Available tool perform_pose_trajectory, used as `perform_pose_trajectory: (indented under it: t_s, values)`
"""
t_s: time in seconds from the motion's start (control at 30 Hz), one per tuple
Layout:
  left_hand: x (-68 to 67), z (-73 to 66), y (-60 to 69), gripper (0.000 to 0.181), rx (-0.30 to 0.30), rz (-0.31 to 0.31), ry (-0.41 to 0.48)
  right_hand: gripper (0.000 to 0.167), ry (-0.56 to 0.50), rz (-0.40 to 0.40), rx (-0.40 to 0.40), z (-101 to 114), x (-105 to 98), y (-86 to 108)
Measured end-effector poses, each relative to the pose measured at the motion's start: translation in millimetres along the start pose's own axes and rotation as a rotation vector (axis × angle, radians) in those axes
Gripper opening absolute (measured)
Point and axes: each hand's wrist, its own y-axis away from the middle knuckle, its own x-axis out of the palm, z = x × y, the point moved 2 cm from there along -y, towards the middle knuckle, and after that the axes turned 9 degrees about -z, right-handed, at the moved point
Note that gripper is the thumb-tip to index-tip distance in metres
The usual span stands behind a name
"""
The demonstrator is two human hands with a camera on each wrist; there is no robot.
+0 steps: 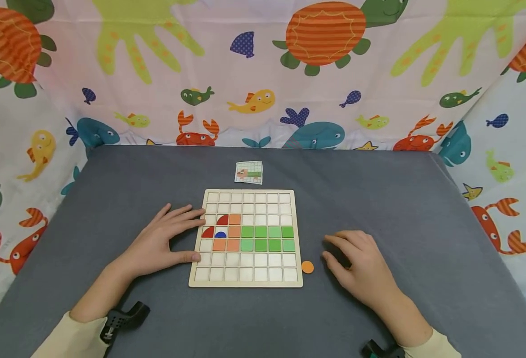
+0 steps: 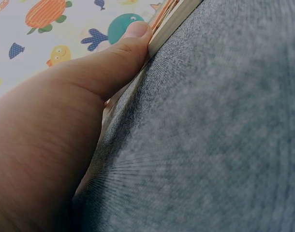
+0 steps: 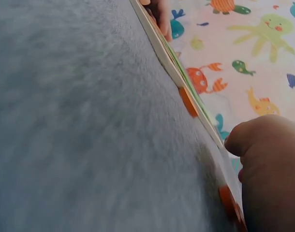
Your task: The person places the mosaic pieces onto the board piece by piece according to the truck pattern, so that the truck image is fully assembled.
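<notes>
On the grey table lies a wooden grid board (image 1: pixel 245 285). Green tiles (image 1: pixel 260 231), orange tiles (image 1: pixel 233 231), red quarter-circle pieces (image 1: pixel 222 220) and a blue half-circle (image 1: pixel 220 234) sit in its squares. My left hand (image 1: pixel 157 243) touches the board's left edge, fingers spread and thumb (image 2: pixel 130 41) against the side. An orange disc (image 1: pixel 307 267) lies beside the lower right edge. To the right of it rests my right hand (image 1: pixel 361 266), fingers loosely bent, with no held piece visible. Orange-red pieces (image 3: pixel 229 205) show by that hand in the right wrist view; the head view hides them.
A small picture card (image 1: pixel 248 172) lies behind the board, printed with a grid and a coloured figure. Grey cloth (image 1: pixel 146 174) covers the table. Behind and at both sides hangs a curtain (image 1: pixel 151 99) with sea animals.
</notes>
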Motion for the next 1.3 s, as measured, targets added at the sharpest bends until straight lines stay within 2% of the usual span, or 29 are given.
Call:
perform_pose_trajectory:
  t_s: [0.1,0.37,0.67,0.93,1.3]
  values:
    - [-0.2,-0.4,0.1,0.089,-0.001,0.000,0.010,0.034,0.025,-0.015,0.043,-3,-7,6.2]
    - [1.7,0.7,-1.5,0.091,-0.011,0.021,-0.010,0.037,0.011,-0.068,0.164,-4,-18,18.4]
    - [6.8,-0.3,-1.6,0.091,-0.014,0.032,0.000,0.042,0.120,-0.066,0.233,-2,-24,24.7]
    - [1.3,0.5,-1.2,0.091,-0.033,0.004,0.002,0.029,0.106,-0.040,0.256,-2,-24,15.8]
    - [0.3,-1.0,-3.4,0.091,-0.036,0.020,0.002,0.032,-0.012,-0.092,0.222,0,-20,18.2]
